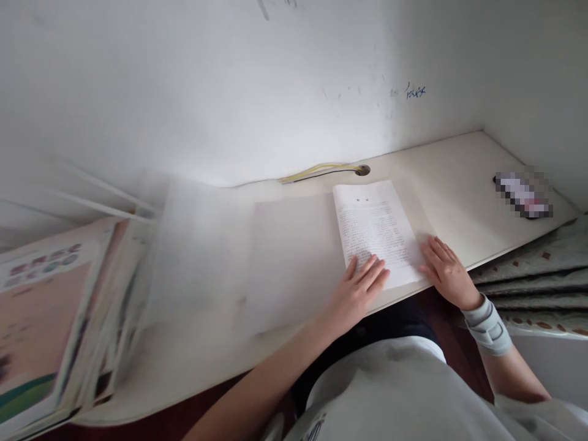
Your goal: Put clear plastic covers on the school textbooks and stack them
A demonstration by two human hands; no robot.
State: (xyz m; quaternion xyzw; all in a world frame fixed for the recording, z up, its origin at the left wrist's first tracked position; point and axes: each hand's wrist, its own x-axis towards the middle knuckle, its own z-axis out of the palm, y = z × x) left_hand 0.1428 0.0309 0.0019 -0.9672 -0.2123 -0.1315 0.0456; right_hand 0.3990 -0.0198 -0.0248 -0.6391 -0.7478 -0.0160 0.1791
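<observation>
A white printed page, with a short heading and dense lines of text, lies on the desk in front of me. My left hand rests flat on its lower left part, fingers stretched out. At the page's lower right edge, my right hand lies with its fingers extended, palm down by the desk's front edge. A grey band is wrapped round my right wrist. Left of the page is a plain pale sheet, blurred at its edges. Whether more sheets lie under the printed page I cannot tell.
The white desk runs along a wall. A pile of books stands at the far left. Yellow and black cables enter a round hole at the back. A pixelated phone-like object lies right, above patterned fabric.
</observation>
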